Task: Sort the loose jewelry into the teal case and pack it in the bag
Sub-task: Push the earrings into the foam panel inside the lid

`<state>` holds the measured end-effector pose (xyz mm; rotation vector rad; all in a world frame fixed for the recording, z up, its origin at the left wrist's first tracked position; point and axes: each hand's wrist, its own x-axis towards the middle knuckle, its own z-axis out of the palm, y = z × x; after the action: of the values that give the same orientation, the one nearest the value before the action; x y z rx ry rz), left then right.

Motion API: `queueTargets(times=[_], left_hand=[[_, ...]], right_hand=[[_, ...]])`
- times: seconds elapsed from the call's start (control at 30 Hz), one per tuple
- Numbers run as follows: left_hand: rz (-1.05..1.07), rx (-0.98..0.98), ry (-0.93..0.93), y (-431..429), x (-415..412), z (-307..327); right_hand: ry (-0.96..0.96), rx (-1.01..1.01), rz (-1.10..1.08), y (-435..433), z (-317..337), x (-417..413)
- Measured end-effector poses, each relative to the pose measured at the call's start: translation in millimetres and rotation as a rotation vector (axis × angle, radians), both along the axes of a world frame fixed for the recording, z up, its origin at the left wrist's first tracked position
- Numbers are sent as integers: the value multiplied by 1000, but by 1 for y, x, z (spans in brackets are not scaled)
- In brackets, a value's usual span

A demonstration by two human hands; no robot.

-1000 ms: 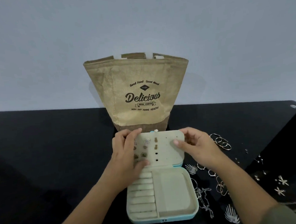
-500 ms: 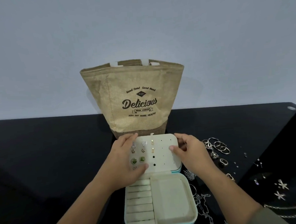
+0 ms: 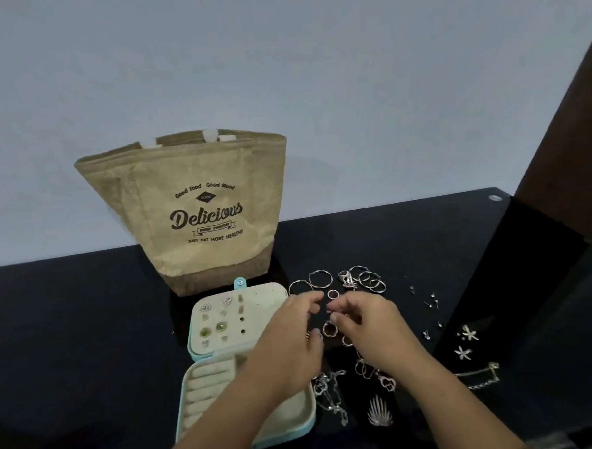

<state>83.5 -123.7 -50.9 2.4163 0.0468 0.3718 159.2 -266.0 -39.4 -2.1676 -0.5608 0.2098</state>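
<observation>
The brown bag (image 3: 198, 212) stands at the back of the black table (image 3: 70, 322), the teal case (image 3: 192, 374) lying open just before it. The left hand (image 3: 290, 341), fingers curved and apart, and the right hand (image 3: 372, 330), fingertips close though blur hides any pinch, hover over the loose rings (image 3: 329, 329) beside the case. These look light, stiff and slippery, best pinched across the band singly.

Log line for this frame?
teal case open | bag upright behind | left hand, right hand over loose rings | grips unclear
</observation>
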Motion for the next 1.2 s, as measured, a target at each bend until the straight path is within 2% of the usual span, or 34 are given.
queueTargets(times=[0.1, 0.3, 0.53, 0.83, 1.2], left_hand=[[-67, -67, 31, -35, 16, -2], [-170, -26, 78, -96, 42, -4], [-114, 60, 115, -145, 68, -13], [33, 171, 146, -169, 89, -19], [124, 161, 83, -163, 85, -27]], right_hand=[[41, -14, -34, -37, -2, 4], [60, -62, -141, -111, -3, 20], [51, -140, -246, -169, -9, 37], [27, -226, -288, -184, -21, 56], [-67, -288, -302, -170, -35, 61]])
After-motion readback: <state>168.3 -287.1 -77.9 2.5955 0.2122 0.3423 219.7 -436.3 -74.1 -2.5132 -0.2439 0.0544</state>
